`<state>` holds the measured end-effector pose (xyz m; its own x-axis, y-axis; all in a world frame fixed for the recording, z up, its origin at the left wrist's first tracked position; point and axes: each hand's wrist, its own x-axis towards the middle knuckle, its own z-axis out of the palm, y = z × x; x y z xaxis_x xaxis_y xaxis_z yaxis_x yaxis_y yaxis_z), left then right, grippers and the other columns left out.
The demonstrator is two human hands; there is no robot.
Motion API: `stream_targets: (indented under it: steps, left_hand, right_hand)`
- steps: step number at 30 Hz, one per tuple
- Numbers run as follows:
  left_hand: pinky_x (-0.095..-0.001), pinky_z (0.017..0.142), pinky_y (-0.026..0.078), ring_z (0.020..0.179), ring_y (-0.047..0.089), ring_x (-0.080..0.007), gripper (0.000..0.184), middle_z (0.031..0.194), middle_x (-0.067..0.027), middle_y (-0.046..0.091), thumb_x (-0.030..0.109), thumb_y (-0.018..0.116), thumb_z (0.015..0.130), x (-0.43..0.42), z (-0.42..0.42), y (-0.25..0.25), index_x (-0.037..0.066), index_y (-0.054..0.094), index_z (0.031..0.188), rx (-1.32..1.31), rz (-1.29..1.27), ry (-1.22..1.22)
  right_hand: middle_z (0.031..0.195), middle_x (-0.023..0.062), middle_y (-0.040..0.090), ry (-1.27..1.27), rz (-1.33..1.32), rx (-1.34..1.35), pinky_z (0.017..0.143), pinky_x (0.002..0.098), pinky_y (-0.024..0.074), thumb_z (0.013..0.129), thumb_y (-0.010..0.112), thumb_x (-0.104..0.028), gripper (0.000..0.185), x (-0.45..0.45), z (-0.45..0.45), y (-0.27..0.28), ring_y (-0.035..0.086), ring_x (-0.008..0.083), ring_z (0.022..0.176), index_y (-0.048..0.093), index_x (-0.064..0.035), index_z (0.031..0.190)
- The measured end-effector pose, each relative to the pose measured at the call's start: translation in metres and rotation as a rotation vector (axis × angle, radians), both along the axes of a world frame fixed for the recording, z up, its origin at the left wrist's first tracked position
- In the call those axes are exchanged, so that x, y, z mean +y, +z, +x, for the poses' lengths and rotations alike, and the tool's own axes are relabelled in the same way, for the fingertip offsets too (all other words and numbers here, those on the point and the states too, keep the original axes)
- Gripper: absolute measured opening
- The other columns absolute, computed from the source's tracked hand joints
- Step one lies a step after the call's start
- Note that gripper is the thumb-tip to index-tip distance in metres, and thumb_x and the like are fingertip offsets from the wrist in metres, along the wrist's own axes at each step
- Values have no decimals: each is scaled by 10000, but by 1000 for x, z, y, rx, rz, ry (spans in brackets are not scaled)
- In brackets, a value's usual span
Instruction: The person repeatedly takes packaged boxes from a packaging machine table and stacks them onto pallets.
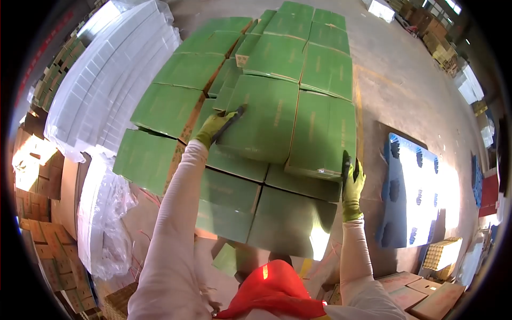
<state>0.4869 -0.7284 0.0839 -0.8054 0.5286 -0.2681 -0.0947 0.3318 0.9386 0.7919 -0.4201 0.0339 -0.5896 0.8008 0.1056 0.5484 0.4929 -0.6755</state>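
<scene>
Warehouse floor | two adjacent green cartons | between gloved hands

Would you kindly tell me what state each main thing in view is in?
Yellow-green gloved left hand: open, at a box's left edge.
Yellow-green gloved right hand: open, fingers extended, at a box's right side.
Green cardboard boxes: stacked; the two between the hands closed.
White stack at upper left: wrapped in clear plastic film.
Blue plastic pallet: partly sunlit.
</scene>
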Motion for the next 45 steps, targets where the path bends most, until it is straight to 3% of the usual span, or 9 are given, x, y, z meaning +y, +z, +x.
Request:
stream_targets:
  steps: [8, 14, 16, 19, 25, 31, 34, 39, 45]
  left_hand:
    - [-257, 859, 433, 937, 566, -117, 546, 1061, -56, 630, 477, 606, 842, 8, -13, -7, 24, 608, 1147, 126, -23, -37]
    - [-428, 929, 424, 1051, 567, -361, 670, 1113, -183, 614, 657, 513, 772, -13, -10, -4, 85, 627, 1101, 780, -156, 256]
    - [-369, 906, 439, 1032, 589, -311, 556, 1093, -189, 623, 463, 602, 775, -101, 38, 31, 28, 599, 1122, 808, 82, 431]
    - [-224, 878, 422, 978, 544, -103, 452, 1094, -66, 603, 127, 647, 846, -243, 153, 56, -63, 494, 1227, 590, 573, 643]
    - [-252, 709, 449, 887, 557, -107, 398, 1047, 7, 596, 412, 529, 904, -412, 443, -228, 107, 574, 1157, -264, 304, 1619]
    - [-229, 648, 442, 765, 559, -98, 429, 951, -19, 600, 330, 651, 843, -402, 663, -577, 21, 556, 1125, -766, -135, 1642]
    - [-267, 843, 443, 1022, 559, -165, 516, 1112, -90, 582, 286, 635, 861, -411, 648, -642, -38, 482, 1233, -747, -258, 1580]
    - [-323, 953, 395, 1146, 530, -267, 603, 1228, -152, 566, 376, 626, 829, -413, 642, -778, 31, 468, 1298, -652, -98, 1644]
    - [-303, 882, 430, 1040, 554, -168, 426, 1121, -52, 624, 364, 538, 903, -411, 633, -750, 103, 540, 1240, -634, 5, 1548]
  right_hand:
    - [1311, 185, 478, -115, -517, 963, 1030, 374, 365, 959, 468, -279, 453, -18, -38, -33, 487, 242, 1173, 468, 58, 1261]
    - [1155, 266, 560, -191, 267, 72, 877, 461, 465, 966, 340, -387, 498, -28, -39, -10, 578, 337, 995, 468, 28, 1210]
    - [1244, 249, 513, 104, -331, 593, 902, 463, 452, 946, 261, -524, 674, -13, -35, -15, 545, 304, 1079, 391, 13, 1330]
    - [1127, 109, 584, 19, 102, 801, 907, 348, 441, 905, 582, -266, 341, -116, -10, 47, 543, 190, 1028, 557, 8, 1106]
    - [1256, 175, 479, 1379, -123, -4, 1004, 349, 368, 860, 606, -114, 504, -412, 72, -65, 409, 248, 1231, 388, 21, 1295]
    - [1365, 169, 348, 726, -1258, -736, 935, 291, 442, 798, 677, -30, 692, -445, 130, -505, 405, 227, 1218, 264, 19, 1351]
    - [1351, 167, 371, 1120, -664, -742, 982, 342, 387, 750, 729, -78, 685, -448, 145, -683, 398, 250, 1218, 321, 21, 1292]
    - [1292, 143, 428, 1222, -578, -570, 980, 358, 375, 648, 798, -88, 756, -526, 145, -728, 428, 252, 1183, 382, -14, 1275]
    - [1232, 89, 453, 1085, -1046, -621, 859, 304, 501, 565, 788, 28, 828, -482, 172, -658, 503, 209, 1097, 401, -49, 1293]
